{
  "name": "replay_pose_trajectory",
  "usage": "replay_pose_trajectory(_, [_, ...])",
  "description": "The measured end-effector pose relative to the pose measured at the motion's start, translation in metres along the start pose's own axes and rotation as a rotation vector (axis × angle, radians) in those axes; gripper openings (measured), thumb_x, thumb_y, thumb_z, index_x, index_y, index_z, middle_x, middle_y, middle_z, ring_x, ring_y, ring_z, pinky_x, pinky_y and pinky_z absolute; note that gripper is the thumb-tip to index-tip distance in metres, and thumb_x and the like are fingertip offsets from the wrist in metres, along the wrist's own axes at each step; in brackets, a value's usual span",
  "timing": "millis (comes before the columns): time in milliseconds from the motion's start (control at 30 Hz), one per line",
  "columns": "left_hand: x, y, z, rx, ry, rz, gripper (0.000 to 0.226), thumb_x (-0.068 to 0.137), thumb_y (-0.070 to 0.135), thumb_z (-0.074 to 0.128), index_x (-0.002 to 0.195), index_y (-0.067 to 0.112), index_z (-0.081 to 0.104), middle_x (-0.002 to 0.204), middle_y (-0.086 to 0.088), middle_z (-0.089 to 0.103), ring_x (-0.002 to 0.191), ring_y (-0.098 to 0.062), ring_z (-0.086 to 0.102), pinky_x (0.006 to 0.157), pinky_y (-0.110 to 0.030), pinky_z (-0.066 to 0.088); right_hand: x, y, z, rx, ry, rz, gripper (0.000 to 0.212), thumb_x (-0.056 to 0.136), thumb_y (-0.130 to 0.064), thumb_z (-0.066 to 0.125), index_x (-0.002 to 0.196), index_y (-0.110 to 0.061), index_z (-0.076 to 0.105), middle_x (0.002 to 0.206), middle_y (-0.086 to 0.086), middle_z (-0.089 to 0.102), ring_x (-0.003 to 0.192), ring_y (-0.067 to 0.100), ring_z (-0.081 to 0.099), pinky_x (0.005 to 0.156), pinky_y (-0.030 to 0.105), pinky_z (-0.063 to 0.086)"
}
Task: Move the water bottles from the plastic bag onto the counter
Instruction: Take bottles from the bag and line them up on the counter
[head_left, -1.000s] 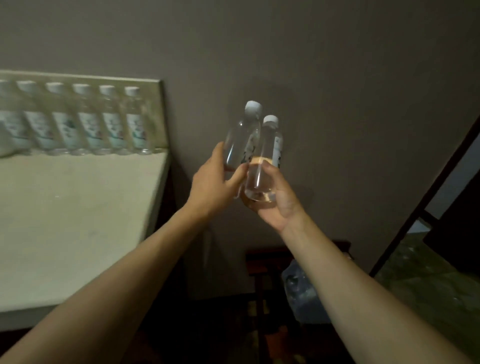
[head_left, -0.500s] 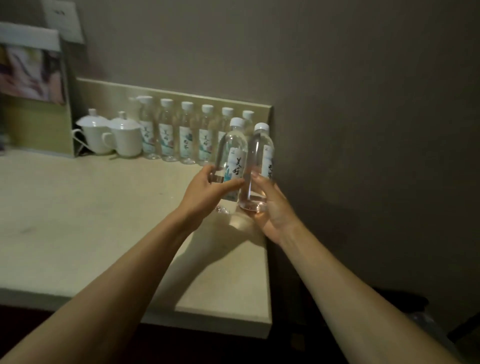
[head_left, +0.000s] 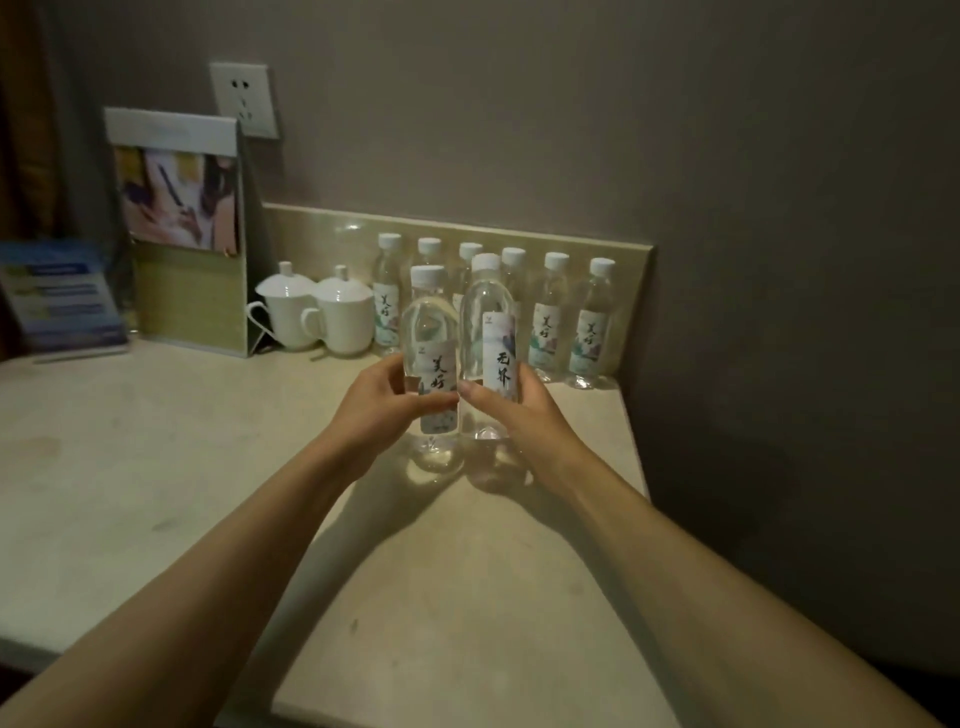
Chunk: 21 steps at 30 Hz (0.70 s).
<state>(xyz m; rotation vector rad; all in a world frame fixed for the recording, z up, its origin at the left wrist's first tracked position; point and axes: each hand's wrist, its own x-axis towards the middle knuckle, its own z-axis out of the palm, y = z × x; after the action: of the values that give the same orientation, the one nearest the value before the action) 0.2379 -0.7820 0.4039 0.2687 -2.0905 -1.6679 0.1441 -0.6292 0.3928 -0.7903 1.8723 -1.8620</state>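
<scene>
Two clear water bottles with white caps and labels stand upright side by side over the beige counter. My left hand grips the left bottle around its label. My right hand grips the right bottle. Their bases are at or just above the counter surface; I cannot tell whether they touch. Behind them several matching bottles stand in a row along the low backsplash. The plastic bag is out of view.
Two white lidded cups sit left of the bottle row. A standing menu holder and a blue leaflet stand are at the back left, under a wall socket. The counter's right edge meets a dark gap beside the wall.
Both hands carried the two bottles from the air beside the counter leftward and down over it. The view swung left, which brought the cups, the menu holder and the socket into sight.
</scene>
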Motion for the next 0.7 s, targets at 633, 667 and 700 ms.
replay_pose_trajectory(633, [0.106, -0.047, -0.11, 0.149, -0.211, 0.073, 0.052, 0.074, 0.009, 0.082, 0.119, 0.02, 0.059, 0.11, 0.003, 0.07, 0.102, -0.014, 0.067, 0.083, -0.031, 0.056, 0.098, 0.025, 0.098, -0.248, 0.378, -0.004, 0.06, 0.075, -0.018, 0.082, 0.124, -0.024, 0.048, 0.1, -0.017, 0.062, 0.091, 0.002, 0.064, 0.078, 0.025, 0.056])
replay_pose_trajectory(667, [0.108, -0.047, -0.109, 0.142, -0.216, 0.08, 0.052, 0.074, 0.008, 0.082, 0.12, 0.02, 0.06, 0.112, 0.001, 0.07, 0.103, -0.017, 0.068, 0.087, -0.035, 0.057, 0.099, 0.026, 0.098, -0.282, 0.393, -0.007, 0.062, 0.074, -0.019, 0.083, 0.124, -0.024, 0.047, 0.099, -0.018, 0.061, 0.089, -0.002, 0.062, 0.078, 0.023, 0.055])
replay_pose_trajectory(700, [0.11, -0.048, -0.107, 0.137, -0.219, 0.086, 0.052, 0.074, 0.007, 0.082, 0.12, 0.019, 0.061, 0.112, -0.001, 0.07, 0.104, -0.019, 0.068, 0.09, -0.038, 0.057, 0.1, 0.026, 0.096, -0.304, 0.408, -0.006, 0.062, 0.074, -0.02, 0.083, 0.124, -0.025, 0.047, 0.098, -0.02, 0.06, 0.086, -0.006, 0.06, 0.074, 0.018, 0.053])
